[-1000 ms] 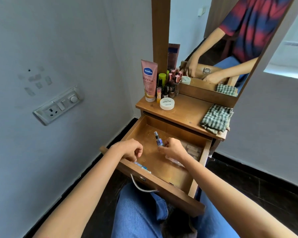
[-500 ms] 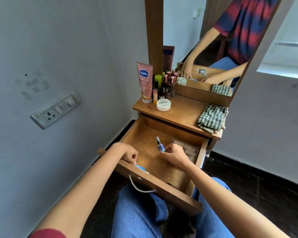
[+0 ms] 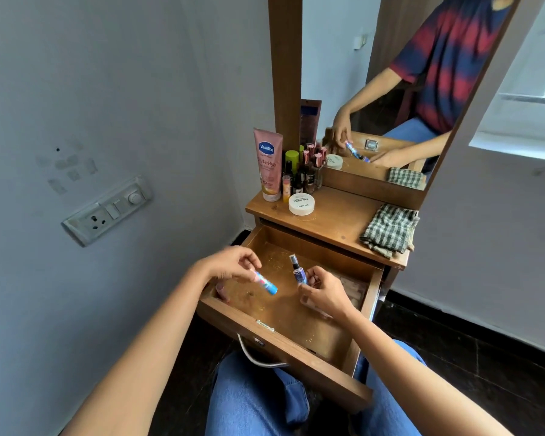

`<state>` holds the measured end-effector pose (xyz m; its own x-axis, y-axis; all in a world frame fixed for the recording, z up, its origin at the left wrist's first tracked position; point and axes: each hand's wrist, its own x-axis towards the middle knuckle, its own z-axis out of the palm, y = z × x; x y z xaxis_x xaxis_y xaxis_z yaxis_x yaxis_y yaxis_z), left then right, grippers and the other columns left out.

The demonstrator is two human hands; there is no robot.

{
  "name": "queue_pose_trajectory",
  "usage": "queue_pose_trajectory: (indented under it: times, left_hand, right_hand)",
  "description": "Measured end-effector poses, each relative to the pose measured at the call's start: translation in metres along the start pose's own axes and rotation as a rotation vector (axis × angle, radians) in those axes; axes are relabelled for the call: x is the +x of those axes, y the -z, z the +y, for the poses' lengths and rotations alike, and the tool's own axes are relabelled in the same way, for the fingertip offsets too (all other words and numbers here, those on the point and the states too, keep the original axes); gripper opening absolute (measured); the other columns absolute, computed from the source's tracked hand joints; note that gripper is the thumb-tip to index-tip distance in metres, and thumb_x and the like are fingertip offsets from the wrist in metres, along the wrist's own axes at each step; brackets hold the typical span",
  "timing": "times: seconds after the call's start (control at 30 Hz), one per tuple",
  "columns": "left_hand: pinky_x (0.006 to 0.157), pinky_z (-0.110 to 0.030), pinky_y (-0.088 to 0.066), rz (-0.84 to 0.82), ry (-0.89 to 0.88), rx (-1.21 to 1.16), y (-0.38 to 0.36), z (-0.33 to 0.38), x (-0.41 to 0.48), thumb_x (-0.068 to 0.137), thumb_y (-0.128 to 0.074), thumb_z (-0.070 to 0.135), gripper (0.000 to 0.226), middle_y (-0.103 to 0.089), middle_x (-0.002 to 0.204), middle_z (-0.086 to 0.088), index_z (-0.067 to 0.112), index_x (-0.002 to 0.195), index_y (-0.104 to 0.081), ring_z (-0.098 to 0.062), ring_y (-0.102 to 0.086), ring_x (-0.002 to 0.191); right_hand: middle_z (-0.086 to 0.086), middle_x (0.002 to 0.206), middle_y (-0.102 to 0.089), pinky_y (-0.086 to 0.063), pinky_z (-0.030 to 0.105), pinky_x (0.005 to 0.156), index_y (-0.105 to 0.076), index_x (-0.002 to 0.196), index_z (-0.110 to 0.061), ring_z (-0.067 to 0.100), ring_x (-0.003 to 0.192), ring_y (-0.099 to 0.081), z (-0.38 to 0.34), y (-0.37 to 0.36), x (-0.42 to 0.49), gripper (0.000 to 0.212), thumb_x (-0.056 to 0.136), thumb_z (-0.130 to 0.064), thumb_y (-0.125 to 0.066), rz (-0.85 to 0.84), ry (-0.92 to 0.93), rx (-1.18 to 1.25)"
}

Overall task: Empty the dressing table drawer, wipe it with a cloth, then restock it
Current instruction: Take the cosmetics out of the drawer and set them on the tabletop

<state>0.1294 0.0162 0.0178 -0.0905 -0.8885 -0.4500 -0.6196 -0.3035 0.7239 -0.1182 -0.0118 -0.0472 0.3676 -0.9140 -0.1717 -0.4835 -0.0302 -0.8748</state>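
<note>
The wooden drawer (image 3: 283, 344) of the dressing table is pulled out over my lap. My left hand (image 3: 230, 264) pinches a small blue and pink tube (image 3: 266, 282) above the drawer's left side. My right hand (image 3: 323, 291) holds a small purple spray bottle (image 3: 298, 269) upright and also something clear under its palm. A small pinkish item (image 3: 222, 291) lies in the drawer's near left corner, and a flat pale item (image 3: 354, 286) lies at its right end. A green checked cloth (image 3: 389, 229) lies folded on the tabletop at the right.
On the tabletop (image 3: 337, 215) stand a pink Vaseline tube (image 3: 267, 165), several small bottles (image 3: 302, 171) and a white round jar (image 3: 301, 204). A mirror (image 3: 390, 89) rises behind. The wall at the left carries a switch panel (image 3: 107, 209). The drawer's metal handle (image 3: 258, 357) hangs over my knees.
My left hand has lifted the blue and pink tube from the drawer's near left edge and now holds it above the drawer. My right hand keeps the spray bottle.
</note>
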Motion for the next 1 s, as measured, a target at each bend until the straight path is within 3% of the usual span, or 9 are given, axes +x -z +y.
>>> queue_pose_trajectory:
  times: [0.1, 0.23, 0.33, 0.4, 0.53, 0.67, 0.83, 1.0]
  left_hand:
    - [0.083, -0.031, -0.056, 0.297, -0.127, -0.107, 0.002, 0.002, 0.005, 0.072, -0.08, 0.008, 0.031, -0.063, 0.096, -0.002, 0.022, 0.093, -0.062, -0.02, -0.065, 0.095]
    - [0.076, -0.023, -0.051, 0.589, -0.235, -0.297, 0.001, 0.011, 0.022, 0.072, -0.078, 0.005, 0.031, -0.065, 0.093, 0.001, 0.025, 0.09, -0.062, -0.014, -0.063, 0.088]
    - [0.075, -0.024, -0.052, 0.723, -0.244, -0.343, 0.003, 0.026, 0.038, 0.074, -0.075, 0.003, 0.032, -0.064, 0.087, 0.005, 0.027, 0.09, -0.061, -0.013, -0.062, 0.084]
    - [0.078, -0.027, -0.055, 0.792, -0.249, -0.346, 0.005, 0.037, 0.051, 0.076, -0.073, 0.003, 0.032, -0.065, 0.088, 0.007, 0.026, 0.094, -0.059, -0.012, -0.063, 0.085]
    - [0.081, -0.023, -0.055, 0.952, -0.309, -0.401, 0.011, 0.051, 0.072, 0.079, -0.073, 0.005, 0.029, -0.065, 0.089, 0.01, 0.021, 0.099, -0.059, -0.004, -0.064, 0.086]
    - [0.083, -0.02, -0.052, 1.024, -0.327, -0.409, 0.015, 0.059, 0.09, 0.082, -0.072, 0.009, 0.027, -0.067, 0.099, 0.007, 0.018, 0.105, -0.06, -0.004, -0.063, 0.092]
    - [0.086, -0.018, -0.051, 0.993, -0.375, -0.343, 0.012, 0.06, 0.103, 0.086, -0.068, 0.009, 0.026, -0.067, 0.105, 0.006, 0.017, 0.11, -0.06, -0.004, -0.062, 0.095]
    - [0.079, -0.004, -0.047, 0.962, -0.391, -0.322, 0.009, 0.057, 0.108, 0.087, -0.066, 0.009, 0.031, -0.065, 0.106, 0.009, 0.016, 0.116, -0.058, 0.001, -0.061, 0.092]
  right_hand:
    - [-0.003, 0.08, -0.056, -0.041, 0.008, 0.05, -0.057, 0.095, -0.015, 0.011, 0.068, -0.052, -0.009, 0.0, 0.003, 0.016, 0.085, -0.017, -0.07, 0.018, 0.052, 0.038]
    - [-0.004, 0.08, -0.061, -0.044, 0.013, 0.056, -0.061, 0.091, -0.017, 0.008, 0.069, -0.052, -0.034, 0.002, 0.019, 0.017, 0.082, -0.021, -0.074, 0.091, 0.14, 0.069]
    - [-0.006, 0.081, -0.063, -0.045, 0.019, 0.062, -0.062, 0.093, -0.017, 0.006, 0.07, -0.055, -0.058, 0.008, 0.037, 0.021, 0.079, -0.024, -0.076, 0.175, 0.205, 0.074]
    - [-0.008, 0.085, -0.062, -0.043, 0.015, 0.063, -0.062, 0.098, -0.015, 0.003, 0.073, -0.056, -0.075, 0.011, 0.052, 0.023, 0.081, -0.022, -0.076, 0.22, 0.225, 0.043]
    - [0.001, 0.094, -0.065, -0.047, 0.023, 0.068, -0.063, 0.105, -0.01, 0.012, 0.082, -0.06, -0.1, 0.012, 0.084, 0.025, 0.083, -0.018, -0.072, 0.31, 0.205, -0.043]
    - [0.005, 0.1, -0.067, -0.056, 0.035, 0.077, -0.064, 0.109, -0.012, 0.021, 0.091, -0.063, -0.107, 0.003, 0.109, 0.024, 0.085, -0.016, -0.069, 0.347, 0.239, -0.104]
    - [0.007, 0.107, -0.065, -0.054, 0.038, 0.078, -0.061, 0.116, -0.012, 0.025, 0.096, -0.063, -0.103, -0.008, 0.127, 0.029, 0.088, -0.02, -0.066, 0.392, 0.252, -0.232]
    - [0.006, 0.117, -0.049, -0.052, 0.035, 0.068, -0.06, 0.117, -0.015, 0.025, 0.09, -0.061, -0.101, -0.01, 0.129, 0.033, 0.089, -0.034, -0.063, 0.472, 0.194, -0.441]
